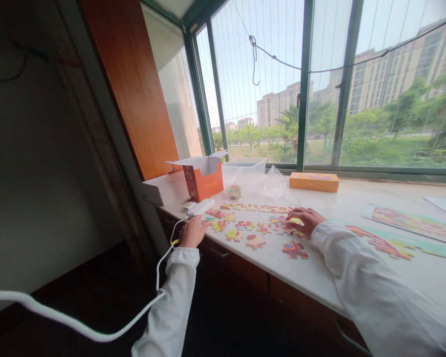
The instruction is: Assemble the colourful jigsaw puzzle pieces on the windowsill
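Several colourful jigsaw pieces (255, 241) lie scattered on a white counter (319, 272) by the window. My right hand (305, 219) lies flat over pieces near the middle of the scatter, fingers stretched to the left. My left hand (192, 232) rests at the counter's near left edge, fingers curled, next to a white oblong device (200, 207) with a white cable (96, 332) running from it. Whether the left hand holds anything is hidden. Both arms are in white sleeves.
An open orange box (204, 178) and a white box (163, 188) stand at the far left. A clear plastic bag (256, 186), a white tub (245, 165) and a flat orange box (313, 181) sit by the window. Part-built puzzle sheets (412, 223) lie at right.
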Demonstrator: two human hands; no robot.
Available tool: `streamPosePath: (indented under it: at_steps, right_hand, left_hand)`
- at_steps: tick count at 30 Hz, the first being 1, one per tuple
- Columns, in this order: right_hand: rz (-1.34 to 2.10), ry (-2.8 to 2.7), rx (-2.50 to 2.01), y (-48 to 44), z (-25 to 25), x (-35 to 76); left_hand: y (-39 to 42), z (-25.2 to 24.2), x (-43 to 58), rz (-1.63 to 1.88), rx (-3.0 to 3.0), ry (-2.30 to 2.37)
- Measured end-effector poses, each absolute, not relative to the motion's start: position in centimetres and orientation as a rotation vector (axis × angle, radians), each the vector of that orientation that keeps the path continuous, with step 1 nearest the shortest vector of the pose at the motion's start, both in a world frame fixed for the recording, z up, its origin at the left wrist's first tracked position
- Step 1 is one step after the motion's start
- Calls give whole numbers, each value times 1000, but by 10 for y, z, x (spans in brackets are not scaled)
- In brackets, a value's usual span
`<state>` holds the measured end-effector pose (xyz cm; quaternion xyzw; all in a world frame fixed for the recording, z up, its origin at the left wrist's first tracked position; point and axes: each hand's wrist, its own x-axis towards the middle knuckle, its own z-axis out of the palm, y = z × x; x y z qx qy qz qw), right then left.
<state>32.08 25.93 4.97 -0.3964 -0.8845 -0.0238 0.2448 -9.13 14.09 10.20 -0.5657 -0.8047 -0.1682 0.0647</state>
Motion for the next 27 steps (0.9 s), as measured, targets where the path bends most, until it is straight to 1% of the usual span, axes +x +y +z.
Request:
streamPosePath:
  at_steps: [6,14,21,27]
  right_hand:
    - [-61,-2418,-1090,257,50,324]
    - [-60,-2419,-1078,260,47,324]
    - [-86,-2416,-1086,257,50,324]
    - [-85,-2414,-1088,254,52,323]
  left_hand:
    - [152,106,-77,-343,-1780,-2441]
    - [157,108,-76,-278,-1802,-2457]
    - [163,108,-80,-277,-1783,-2441]
    - [166,106,-90,-381,-1782,-2379]
